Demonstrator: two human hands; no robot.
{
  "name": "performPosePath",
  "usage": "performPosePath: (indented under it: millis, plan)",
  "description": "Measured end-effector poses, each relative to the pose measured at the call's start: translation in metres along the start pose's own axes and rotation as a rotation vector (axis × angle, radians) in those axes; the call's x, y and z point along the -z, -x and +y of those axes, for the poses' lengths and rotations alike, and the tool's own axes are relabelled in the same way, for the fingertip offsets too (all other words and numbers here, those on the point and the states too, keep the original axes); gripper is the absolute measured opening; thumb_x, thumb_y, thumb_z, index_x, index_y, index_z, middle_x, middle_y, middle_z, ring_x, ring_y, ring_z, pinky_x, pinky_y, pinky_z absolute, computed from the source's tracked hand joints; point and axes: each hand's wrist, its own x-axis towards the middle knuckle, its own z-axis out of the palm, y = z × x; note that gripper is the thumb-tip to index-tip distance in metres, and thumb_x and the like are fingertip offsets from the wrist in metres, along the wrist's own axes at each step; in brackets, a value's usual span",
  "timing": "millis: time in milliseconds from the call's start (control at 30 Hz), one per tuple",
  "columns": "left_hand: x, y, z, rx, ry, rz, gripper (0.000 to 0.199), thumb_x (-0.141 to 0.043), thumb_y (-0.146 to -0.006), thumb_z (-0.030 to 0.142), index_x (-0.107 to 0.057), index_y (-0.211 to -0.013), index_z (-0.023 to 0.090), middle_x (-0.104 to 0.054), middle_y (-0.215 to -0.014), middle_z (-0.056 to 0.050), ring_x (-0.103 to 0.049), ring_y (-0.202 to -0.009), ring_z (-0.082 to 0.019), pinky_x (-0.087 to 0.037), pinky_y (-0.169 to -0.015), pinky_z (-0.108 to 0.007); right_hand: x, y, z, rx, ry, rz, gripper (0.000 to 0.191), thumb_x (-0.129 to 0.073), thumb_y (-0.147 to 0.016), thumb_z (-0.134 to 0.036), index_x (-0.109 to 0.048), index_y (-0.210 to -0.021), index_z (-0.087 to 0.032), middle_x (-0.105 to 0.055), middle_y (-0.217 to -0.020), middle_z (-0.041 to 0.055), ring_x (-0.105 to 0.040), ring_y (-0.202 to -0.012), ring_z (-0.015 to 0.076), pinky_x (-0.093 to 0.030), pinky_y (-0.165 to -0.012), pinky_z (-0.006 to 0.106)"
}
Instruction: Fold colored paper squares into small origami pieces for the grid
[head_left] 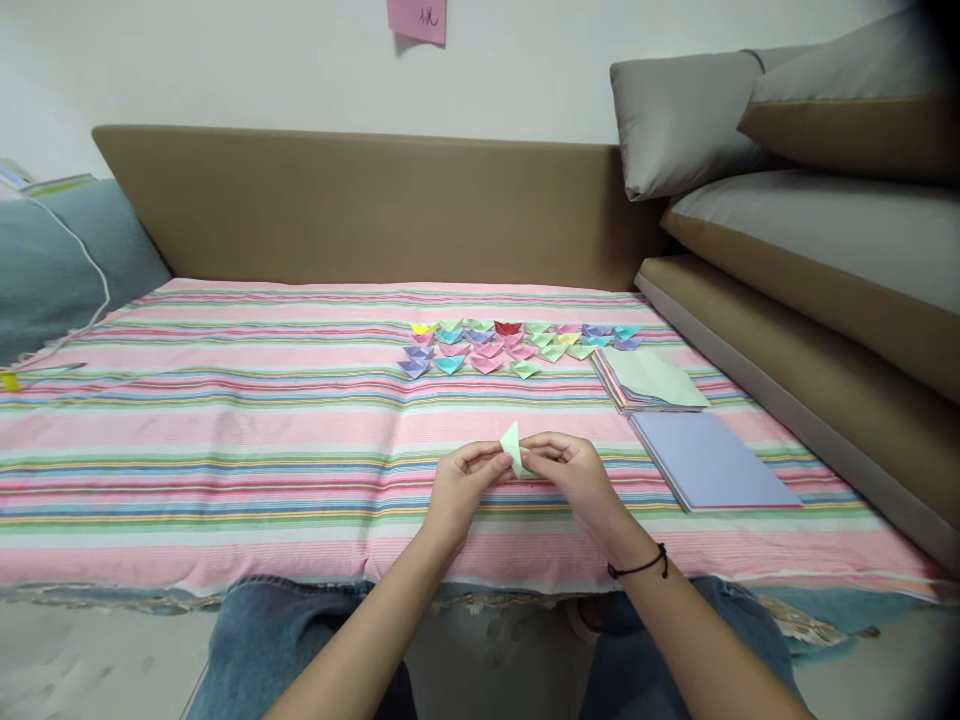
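A small pale green folded paper (pixel 512 446) is held up between my two hands, just above the striped cloth (pixel 247 430). My left hand (pixel 463 482) pinches its left side between thumb and fingers. On the other side, my right hand (pixel 571 468) has thumb and fingers closed on the paper's right part, which they partly hide. Beyond my hands, several folded paper boats (pixel 487 364) in pink, blue, purple, green, yellow and red lie in rows on the cloth.
Right of my hands lie a stack of purple paper sheets (pixel 712 462) and a stack topped with pale green (pixel 656 380). Cushions (pixel 817 240) pile up at the right. A brown backrest (pixel 375 210) closes off the back. Scissors (pixel 45 370) lie at the far left.
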Motion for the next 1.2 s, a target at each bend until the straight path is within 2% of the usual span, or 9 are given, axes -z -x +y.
performPosePath:
  millis: [133,367,633,800,933,1000,1067,1133,1200]
  plan:
    - [0.003,-0.001,-0.004,-0.021,-0.048,0.096,0.026,-0.081,-0.055,0.031,-0.071,-0.072,0.014,-0.07,-0.066,-0.003,-0.064,-0.061,-0.016,-0.053,-0.068,-0.029,-0.002,-0.001,0.003,0.037,0.036,-0.019,0.016,-0.076,-0.058,-0.026,-0.069,-0.069,-0.017,-0.066,-0.059,0.0004,-0.06,-0.056,0.0138,-0.047,-0.056,0.026]
    - [0.003,0.001,-0.003,-0.04,0.033,0.115,0.033,-0.082,-0.052,0.029,-0.069,-0.078,0.013,-0.07,-0.067,-0.004,-0.065,-0.063,-0.016,-0.054,-0.067,-0.029,-0.003,-0.002,0.007,0.059,0.065,0.009,0.019,-0.078,-0.056,-0.029,-0.071,-0.069,-0.017,-0.07,-0.067,0.0043,-0.065,-0.064,0.0187,-0.051,-0.062,0.031]
    - [0.003,0.0,-0.007,-0.095,-0.048,0.14,0.027,-0.079,-0.055,0.029,-0.067,-0.074,0.014,-0.069,-0.064,-0.003,-0.065,-0.064,-0.017,-0.052,-0.067,-0.029,-0.005,-0.002,0.009,0.134,0.143,0.066,0.008,-0.073,-0.059,-0.025,-0.072,-0.066,-0.02,-0.071,-0.069,0.0037,-0.064,-0.065,0.0196,-0.051,-0.061,0.032]
    - [0.003,0.001,-0.008,-0.097,-0.052,0.153,0.027,-0.08,-0.055,0.029,-0.066,-0.073,0.014,-0.068,-0.063,-0.003,-0.064,-0.064,-0.016,-0.05,-0.066,-0.026,-0.003,-0.004,0.011,0.128,0.17,0.059,0.011,-0.074,-0.06,-0.028,-0.073,-0.067,-0.019,-0.071,-0.071,0.0044,-0.063,-0.065,0.0199,-0.05,-0.061,0.032]
    - [0.001,0.001,-0.006,-0.056,0.011,0.195,0.026,-0.079,-0.057,0.028,-0.065,-0.072,0.013,-0.066,-0.06,-0.001,-0.061,-0.058,-0.012,-0.048,-0.062,-0.023,-0.006,-0.002,0.007,0.123,0.111,0.032,0.024,-0.07,-0.068,-0.036,-0.071,-0.085,-0.019,-0.071,-0.085,0.0063,-0.064,-0.081,0.0208,-0.05,-0.074,0.033]
    - [0.0,0.001,-0.005,-0.032,0.077,0.244,0.026,-0.079,-0.056,0.027,-0.064,-0.072,0.013,-0.065,-0.06,0.001,-0.06,-0.057,-0.011,-0.048,-0.062,-0.022,-0.01,0.0,0.006,0.118,0.057,0.019,0.039,-0.068,-0.071,-0.039,-0.063,-0.105,-0.02,-0.068,-0.101,0.0082,-0.063,-0.092,0.0207,-0.05,-0.08,0.034]
    - [0.0,0.001,-0.004,-0.018,0.125,0.278,0.026,-0.079,-0.055,0.026,-0.063,-0.071,0.014,-0.064,-0.06,0.002,-0.059,-0.056,-0.01,-0.047,-0.061,-0.021,-0.015,0.003,0.007,0.097,0.03,0.001,0.059,-0.073,-0.065,-0.038,-0.052,-0.117,-0.022,-0.063,-0.109,0.0095,-0.062,-0.095,0.0214,-0.052,-0.077,0.034]
    - [-0.001,0.001,-0.003,-0.016,0.131,0.28,0.026,-0.079,-0.055,0.025,-0.062,-0.071,0.014,-0.064,-0.06,0.002,-0.058,-0.055,-0.009,-0.045,-0.059,-0.02,-0.02,0.005,0.01,0.069,0.029,0.013,0.073,-0.079,-0.056,-0.035,-0.046,-0.119,-0.022,-0.063,-0.104,0.0087,-0.063,-0.089,0.0215,-0.053,-0.071,0.032]
    - [0.0,0.001,-0.004,-0.022,0.122,0.262,0.025,-0.078,-0.056,0.026,-0.062,-0.071,0.014,-0.063,-0.061,0.002,-0.057,-0.056,-0.009,-0.044,-0.058,-0.019,-0.023,0.006,0.013,0.056,0.007,0.045,0.075,-0.08,-0.055,-0.034,-0.044,-0.119,-0.021,-0.063,-0.094,0.0056,-0.065,-0.08,0.0199,-0.053,-0.068,0.031]
